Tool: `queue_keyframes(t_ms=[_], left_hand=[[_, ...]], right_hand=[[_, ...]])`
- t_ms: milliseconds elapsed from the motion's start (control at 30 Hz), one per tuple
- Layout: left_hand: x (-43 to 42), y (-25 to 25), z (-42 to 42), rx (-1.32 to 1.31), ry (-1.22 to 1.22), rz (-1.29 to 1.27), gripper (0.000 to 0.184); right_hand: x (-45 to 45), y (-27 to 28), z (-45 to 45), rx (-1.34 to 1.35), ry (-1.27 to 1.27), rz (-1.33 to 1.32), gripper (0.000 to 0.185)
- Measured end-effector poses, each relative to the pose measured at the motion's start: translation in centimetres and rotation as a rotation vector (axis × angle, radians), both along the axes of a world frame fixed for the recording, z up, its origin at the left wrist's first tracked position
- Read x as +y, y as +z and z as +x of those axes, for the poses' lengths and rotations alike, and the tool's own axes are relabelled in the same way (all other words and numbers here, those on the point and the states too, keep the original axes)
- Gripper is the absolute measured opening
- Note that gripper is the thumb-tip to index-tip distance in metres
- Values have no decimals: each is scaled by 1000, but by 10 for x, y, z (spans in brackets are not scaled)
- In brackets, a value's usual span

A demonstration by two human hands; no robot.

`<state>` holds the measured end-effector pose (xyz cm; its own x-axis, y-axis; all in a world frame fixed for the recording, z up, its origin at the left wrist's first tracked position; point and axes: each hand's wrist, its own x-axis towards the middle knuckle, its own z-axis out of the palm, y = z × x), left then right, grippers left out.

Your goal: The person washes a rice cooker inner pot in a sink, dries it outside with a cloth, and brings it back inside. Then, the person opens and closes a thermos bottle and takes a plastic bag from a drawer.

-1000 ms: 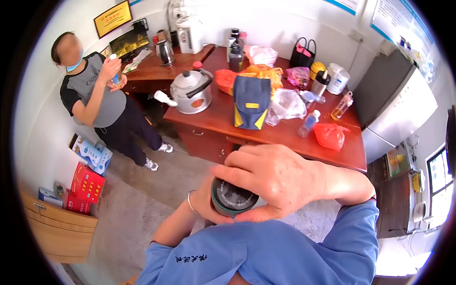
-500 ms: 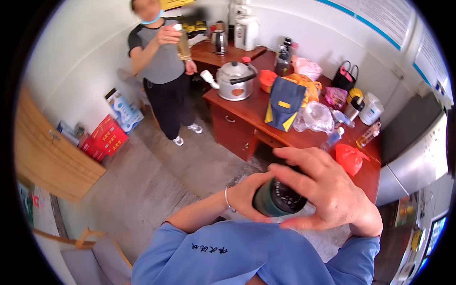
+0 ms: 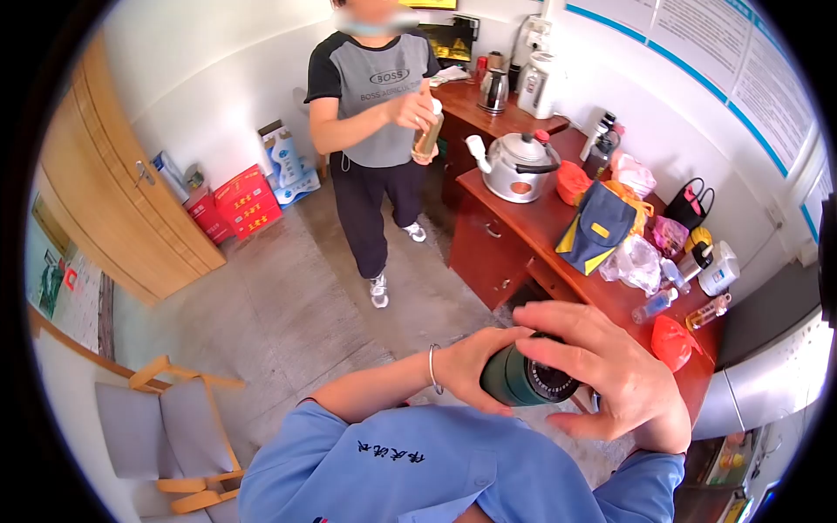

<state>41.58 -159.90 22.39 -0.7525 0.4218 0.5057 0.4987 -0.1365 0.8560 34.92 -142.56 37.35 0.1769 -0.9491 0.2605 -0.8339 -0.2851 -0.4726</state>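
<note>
My left hand (image 3: 471, 370), with a silver bangle at the wrist, wraps round a dark green flask (image 3: 506, 379) with a black lid. The flask is tilted with its lid towards my right hand. Over the lid (image 3: 551, 380) curves my right hand (image 3: 615, 375), fingers spread and thumb apart. Its fingers cover part of the lid; whether they press on it I cannot tell. Both hands are in front of my blue shirt (image 3: 462, 453).
A co-worker (image 3: 375, 131) stands ahead, holding a bottle (image 3: 426, 135). On the red-brown desk (image 3: 488, 227) are a large kettle (image 3: 521, 170), a blue lunch bag (image 3: 597, 228), a red plastic bag (image 3: 673, 343) and several bottles. A chair (image 3: 166, 427) and a door (image 3: 122, 174) are at the left.
My view has turned left, so the desk appears further right. The co-worker appears closer, their bottle now lowered to waist height. My hands keep nearly the same pose at the flask.
</note>
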Motion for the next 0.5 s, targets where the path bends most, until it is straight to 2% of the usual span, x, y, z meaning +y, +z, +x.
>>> queue_keyframes(t_ms=[67,100,133,167,200,267,300,333,367,400,500], left_hand=[[-13,0,14,-30,52,29,77],[-20,3,19,-31,64,30,77],[-27,8,23,-34,66,5,79],[-34,11,28,-36,66,-21,81],[-38,10,33,-37,72,-22,81],[-45,7,41,-34,87,15,85],[-49,8,46,-32,88,12,85],[-53,9,51,-64,87,15,85],[-57,10,56,-99,86,18,85],[-61,10,61,-98,92,13,85],[-77,13,75,-24,164,-8,84]], right_hand=[[-15,0,7,-8,-41,-23,75],[-21,-1,11,-11,-63,-35,81],[-21,-3,11,103,-178,-99,98],[-28,-4,12,103,-169,-100,98],[-37,-5,11,223,-405,-518,91],[-59,-4,-3,461,-600,-1121,79],[-72,2,-8,672,-613,-1247,75],[-85,6,-9,909,-568,-1252,72],[-98,10,-12,960,-561,-1241,69],[-109,16,-14,854,-586,-1240,66],[-122,23,7,-72,-683,-1244,58]])
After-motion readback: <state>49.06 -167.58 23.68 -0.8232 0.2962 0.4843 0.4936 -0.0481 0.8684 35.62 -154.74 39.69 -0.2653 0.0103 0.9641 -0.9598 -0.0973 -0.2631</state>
